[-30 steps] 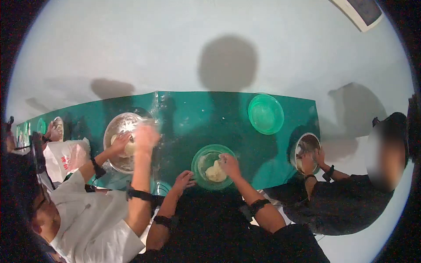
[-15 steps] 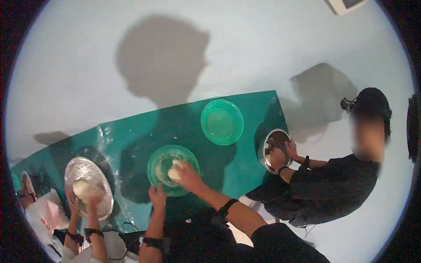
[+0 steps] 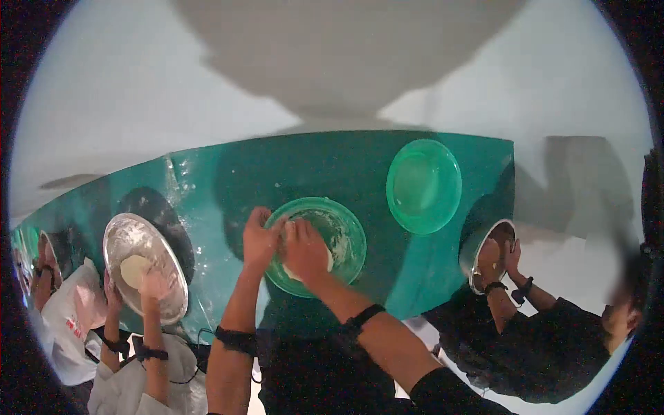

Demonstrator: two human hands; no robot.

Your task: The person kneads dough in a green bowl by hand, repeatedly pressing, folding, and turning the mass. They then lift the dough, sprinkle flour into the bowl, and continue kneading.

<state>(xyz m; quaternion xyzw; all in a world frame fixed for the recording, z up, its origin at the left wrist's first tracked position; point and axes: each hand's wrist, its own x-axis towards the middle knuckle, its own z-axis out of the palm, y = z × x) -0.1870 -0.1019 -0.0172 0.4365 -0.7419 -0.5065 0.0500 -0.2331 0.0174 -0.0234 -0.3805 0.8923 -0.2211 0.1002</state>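
Note:
In front of me on the table stands a translucent green basin, its inside smeared with flour and bits of dough. My left hand is closed over its left rim, fingertips close to those of my right hand. Inside the basin, my right hand presses with curled fingers on a pale lump of dough. Most of the dough is hidden under that hand; only its edges show.
A second green basin stands at the back right. On the left, a person in white works dough in a metal bowl. To the right, a person in black has both hands in another metal bowl. Flour dusts the green tabletop.
My view has shifted. My left hand has moved up along the basin's left rim. My right hand, which held the dough up off the bottom, now presses down over it near the left hand.

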